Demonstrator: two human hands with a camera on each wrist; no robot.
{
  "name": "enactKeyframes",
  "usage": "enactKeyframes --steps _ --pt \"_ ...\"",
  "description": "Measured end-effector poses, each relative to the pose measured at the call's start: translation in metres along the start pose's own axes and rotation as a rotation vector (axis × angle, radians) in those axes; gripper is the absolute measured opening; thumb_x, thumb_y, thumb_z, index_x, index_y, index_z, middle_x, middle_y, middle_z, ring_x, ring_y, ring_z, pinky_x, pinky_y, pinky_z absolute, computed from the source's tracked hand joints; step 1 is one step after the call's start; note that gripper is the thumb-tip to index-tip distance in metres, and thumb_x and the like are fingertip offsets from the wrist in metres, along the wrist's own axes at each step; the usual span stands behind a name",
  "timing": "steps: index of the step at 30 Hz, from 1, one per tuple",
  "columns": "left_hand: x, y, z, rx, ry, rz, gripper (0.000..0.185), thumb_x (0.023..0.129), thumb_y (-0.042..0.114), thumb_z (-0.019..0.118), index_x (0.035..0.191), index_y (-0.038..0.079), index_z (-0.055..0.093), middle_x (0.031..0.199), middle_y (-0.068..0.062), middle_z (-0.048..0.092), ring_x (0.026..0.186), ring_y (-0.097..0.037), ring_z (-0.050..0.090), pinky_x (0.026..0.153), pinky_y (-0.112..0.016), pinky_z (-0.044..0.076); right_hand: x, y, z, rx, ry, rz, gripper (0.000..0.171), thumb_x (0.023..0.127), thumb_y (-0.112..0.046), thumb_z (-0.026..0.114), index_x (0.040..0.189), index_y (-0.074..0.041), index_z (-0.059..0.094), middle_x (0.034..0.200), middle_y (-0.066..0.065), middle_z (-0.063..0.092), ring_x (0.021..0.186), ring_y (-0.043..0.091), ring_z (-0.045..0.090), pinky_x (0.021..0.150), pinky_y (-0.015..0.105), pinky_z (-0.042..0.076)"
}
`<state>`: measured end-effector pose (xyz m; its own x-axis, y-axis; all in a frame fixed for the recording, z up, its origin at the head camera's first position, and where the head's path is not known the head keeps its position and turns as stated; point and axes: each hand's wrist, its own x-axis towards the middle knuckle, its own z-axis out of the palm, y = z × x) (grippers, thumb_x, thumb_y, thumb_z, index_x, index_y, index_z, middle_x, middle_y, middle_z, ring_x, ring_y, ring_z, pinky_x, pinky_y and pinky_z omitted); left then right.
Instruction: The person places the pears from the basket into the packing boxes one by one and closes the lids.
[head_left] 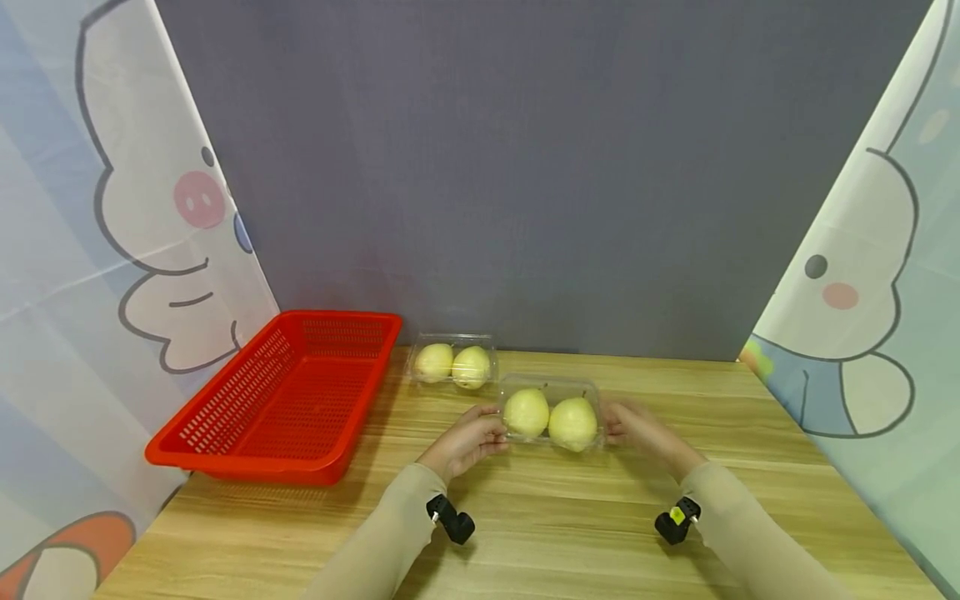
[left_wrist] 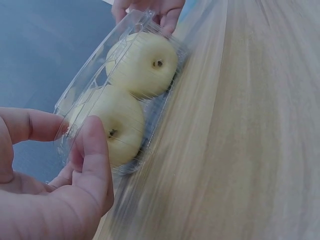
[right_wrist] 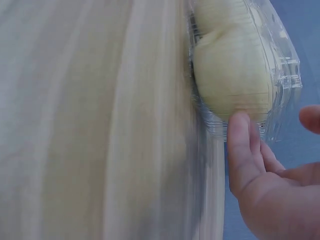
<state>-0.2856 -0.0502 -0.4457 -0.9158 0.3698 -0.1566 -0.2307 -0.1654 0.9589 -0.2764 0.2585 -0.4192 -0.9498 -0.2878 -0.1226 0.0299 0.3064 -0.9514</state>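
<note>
Both hands' fingers [left_wrist: 92, 150] pinch the ends of the clear pear box [head_left: 551, 414]

**What the views leave unclear**

The right wrist view cuts off the clear box [right_wrist: 280, 75] at the top edge and blurs the table [right_wrist: 100, 125]. The left hand [left_wrist: 55, 200] runs off the left wrist view's lower corner. The head view crops the sleeves at the bottom edge.
</note>
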Motion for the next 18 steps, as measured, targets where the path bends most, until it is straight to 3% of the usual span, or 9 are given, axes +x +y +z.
enactKeyframes --steps 6,11,18 --pt "-0.002 0.001 0.001 0.007 -0.002 0.001 0.066 0.091 0.000 0.054 0.150 -0.009 0.026 0.090 -0.010 0.051 0.080 -0.018 0.055 0.078 -0.027 0.055 -0.011 0.004 0.001 0.080 -0.106 -0.025 0.055 0.107 -0.022 0.037 0.138 0.021 0.027 0.105 0.015 0.052 0.096 0.022 0.059 0.089 0.033 0.054" --pt "-0.004 0.002 0.001 0.007 -0.007 0.002 0.066 0.092 0.000 0.055 0.150 -0.010 0.025 0.091 -0.010 0.051 0.080 -0.018 0.056 0.080 -0.028 0.055 -0.018 0.007 0.004 0.148 -0.155 -0.006 0.031 0.103 -0.017 0.042 0.118 0.010 0.038 0.100 0.012 0.053 0.092 0.021 0.059 0.086 0.031 0.055" --pt "-0.004 0.001 0.001 -0.001 0.001 -0.002 0.067 0.092 0.001 0.056 0.150 -0.009 0.026 0.091 -0.010 0.051 0.082 -0.019 0.055 0.082 -0.030 0.055 -0.022 0.009 0.009 0.144 -0.156 0.007 0.047 0.104 -0.017 0.045 0.131 0.016 0.026 0.105 0.016 0.053 0.093 0.021 0.058 0.086 0.031 0.055"
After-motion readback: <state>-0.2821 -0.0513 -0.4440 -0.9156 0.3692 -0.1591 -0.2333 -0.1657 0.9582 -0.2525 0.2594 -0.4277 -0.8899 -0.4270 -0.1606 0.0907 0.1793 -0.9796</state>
